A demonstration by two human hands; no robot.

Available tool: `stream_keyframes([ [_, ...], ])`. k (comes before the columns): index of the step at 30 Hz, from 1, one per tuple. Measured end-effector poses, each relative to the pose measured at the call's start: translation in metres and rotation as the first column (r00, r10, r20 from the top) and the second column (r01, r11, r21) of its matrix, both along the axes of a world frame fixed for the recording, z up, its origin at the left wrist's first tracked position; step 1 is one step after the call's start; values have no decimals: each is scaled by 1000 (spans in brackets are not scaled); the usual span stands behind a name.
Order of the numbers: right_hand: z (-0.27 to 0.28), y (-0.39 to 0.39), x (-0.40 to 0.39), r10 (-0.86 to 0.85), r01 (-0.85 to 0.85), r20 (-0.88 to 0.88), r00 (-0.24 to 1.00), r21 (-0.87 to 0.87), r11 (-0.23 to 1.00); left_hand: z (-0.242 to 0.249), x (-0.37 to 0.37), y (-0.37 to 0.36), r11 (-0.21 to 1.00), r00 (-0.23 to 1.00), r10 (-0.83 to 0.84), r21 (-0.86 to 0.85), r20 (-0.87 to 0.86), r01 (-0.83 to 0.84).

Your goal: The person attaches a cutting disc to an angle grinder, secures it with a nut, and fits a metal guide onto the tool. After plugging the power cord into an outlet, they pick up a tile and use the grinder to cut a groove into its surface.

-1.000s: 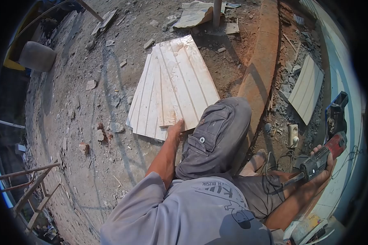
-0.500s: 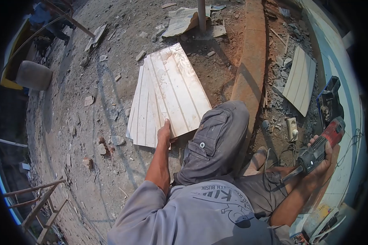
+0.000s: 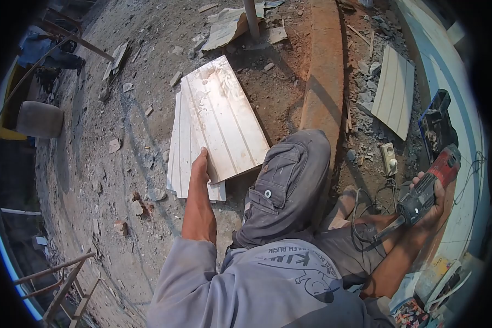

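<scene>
**Figure: Left hand on the top tile, grinder held in the right**

Your left hand [image 3: 201, 164] reaches forward with the arm nearly straight and closes over the near edge of the top tile [image 3: 223, 117], thumb side up, fingers seemingly curled under the edge, though the view is too distorted to be sure. This grooved, pale tile lies skewed on a small stack of tiles [image 3: 179, 153] resting on the dusty ground [image 3: 104, 180], just ahead of your bent knee [image 3: 295, 164]. The step in hand reads as taking hold of the top tile; judged from the grip, the next move calls for lifting the near edge clear of the stack without dragging it across the tile below.

Your right hand [image 3: 429, 199] is held out to the side, elbow bent, and wraps firmly round the body of an angle grinder [image 3: 429, 186], its red end pointing away from you. Its cord [image 3: 366, 218] loops over your lap, near a wall socket block [image 3: 388, 158] lying among rubble. Another tile [image 3: 393, 90] lies well apart beyond the brick kerb [image 3: 322, 82].
</scene>
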State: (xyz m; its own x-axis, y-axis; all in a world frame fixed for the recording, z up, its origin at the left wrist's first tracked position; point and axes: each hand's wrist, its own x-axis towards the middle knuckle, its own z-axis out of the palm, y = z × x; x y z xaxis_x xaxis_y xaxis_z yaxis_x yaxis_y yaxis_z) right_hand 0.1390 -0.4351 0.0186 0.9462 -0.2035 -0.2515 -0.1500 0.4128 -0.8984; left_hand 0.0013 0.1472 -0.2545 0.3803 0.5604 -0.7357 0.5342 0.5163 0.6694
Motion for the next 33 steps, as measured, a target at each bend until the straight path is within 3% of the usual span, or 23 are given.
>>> stream_keyframes([
  [2, -1, 1, -2, -51, 51, -7, 999, 6, 999, -6, 5, 9, 999, 998, 41, 9, 49, -41],
  [5, 1, -2, 0, 13, -13, -8, 1000, 18, 1000, -12, 8, 20, 992, 991, 119, 31, 63, -121],
  [8, 1, 3, -1, -15, 15, -4, 1000, -3, 1000, -14, 13, 44, 946, 968, 132, 318, -214, -58],
  [10, 1, 7, 0, 15, -14, -12, 1000, 39, 999, 49, 26, 22, 922, 954, 119, 388, -275, -3],
  [12, 1, 15, 1, -45, 46, -6, 999, 49, 998, 0, 8, 64, 961, 999, 44, 274, -13, -39],
  [14, 5, 20, -2, -82, 83, -13, 997, 58, 995, 55, 10, 30, 936, 996, -87, 341, -26, 91],
  [17, 11, 24, -4, -30, 31, -14, 999, 95, 995, 54, -3, 17, 927, 970, -190, 354, 154, 125],
  [20, 13, 22, -3, -42, 46, -51, 998, 70, 997, 51, 4, 7, 956, 960, -138, 286, 245, 64],
  [23, 14, 19, -5, -65, 65, -53, 997, 2, 998, 100, 43, -10, 953, 981, -156, 279, 119, 118],
  [25, 17, 19, -7, -109, 113, -96, 989, 40, 993, 86, 74, 15, 957, 975, -141, 277, 174, 89],
  [27, 19, 18, -8, -116, 120, -82, 990, 49, 992, 108, 116, 15, 892, 981, -189, 411, -40, 188],
  [29, 20, 15, -9, -141, 143, -67, 988, 40, 989, 110, 156, 17, 875, 965, -260, 432, 42, 217],
  [31, 21, 12, -10, -142, 141, 6, 990, 26, 990, 142, 194, -18, 906, 945, -282, 371, 168, 204],
  [33, 24, 11, -11, -136, 136, 7, 991, 34, 990, 166, 223, -49, 904, 930, -331, 335, 158, 265],
])
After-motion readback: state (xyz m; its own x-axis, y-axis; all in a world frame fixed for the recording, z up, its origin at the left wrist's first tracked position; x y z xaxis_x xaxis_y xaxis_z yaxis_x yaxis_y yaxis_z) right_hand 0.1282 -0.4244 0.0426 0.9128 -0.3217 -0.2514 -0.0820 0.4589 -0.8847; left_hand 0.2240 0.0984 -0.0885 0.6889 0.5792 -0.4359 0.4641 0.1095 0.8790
